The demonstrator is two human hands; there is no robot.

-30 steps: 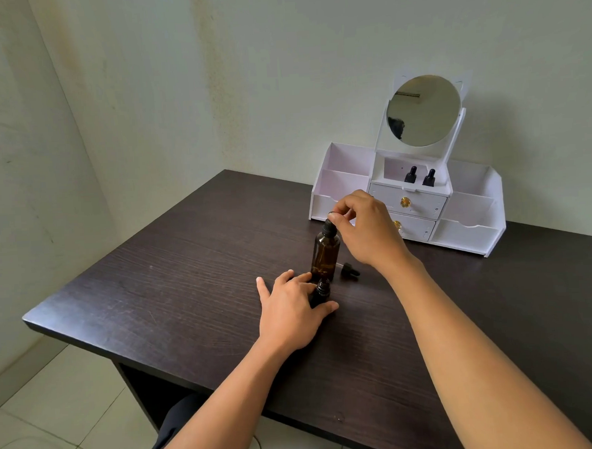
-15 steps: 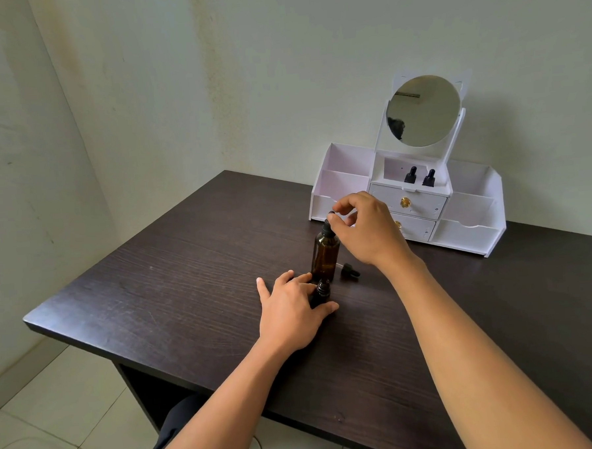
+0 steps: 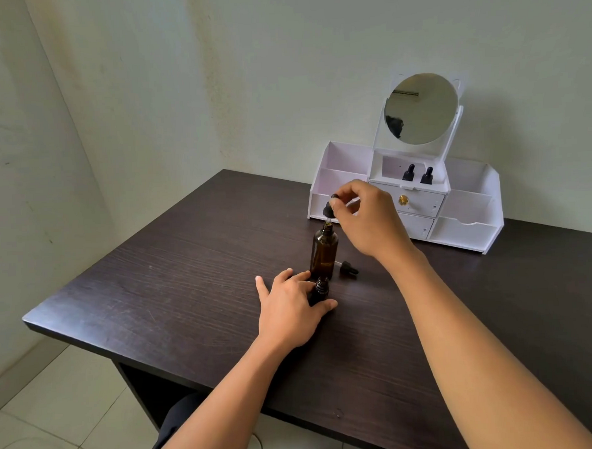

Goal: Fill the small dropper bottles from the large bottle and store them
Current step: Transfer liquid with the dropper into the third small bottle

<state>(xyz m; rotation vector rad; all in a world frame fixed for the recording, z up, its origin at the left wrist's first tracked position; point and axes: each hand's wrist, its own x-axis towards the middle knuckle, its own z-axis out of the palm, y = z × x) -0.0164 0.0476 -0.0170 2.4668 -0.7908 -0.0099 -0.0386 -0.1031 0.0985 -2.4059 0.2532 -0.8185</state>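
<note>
While pinched in right hand (image 3: 363, 217), dropper (image 3: 329, 209) upright above large bottle (image 3: 324, 252); small bottle (image 3: 321, 287), seemingly open, gripped by left hand (image 3: 292, 310) just nearer.

The left half of the worktop (image 3: 160, 283) lies bare, giving open passage from the front edge to the wall corner. Mid-worktop is crowded: the large bottle (image 3: 324, 252) stands upright, the small bottle (image 3: 321, 289) sits just in front of it inside the left hand (image 3: 292, 310), and a loose dropper cap (image 3: 348, 268) lies just to the right. The right hand (image 3: 366, 220) hangs above the large bottle's mouth with a dropper (image 3: 328, 209). The white organizer (image 3: 466, 229) blocks the back right, two dropper bottles (image 3: 417, 175) in its top recess.
</note>
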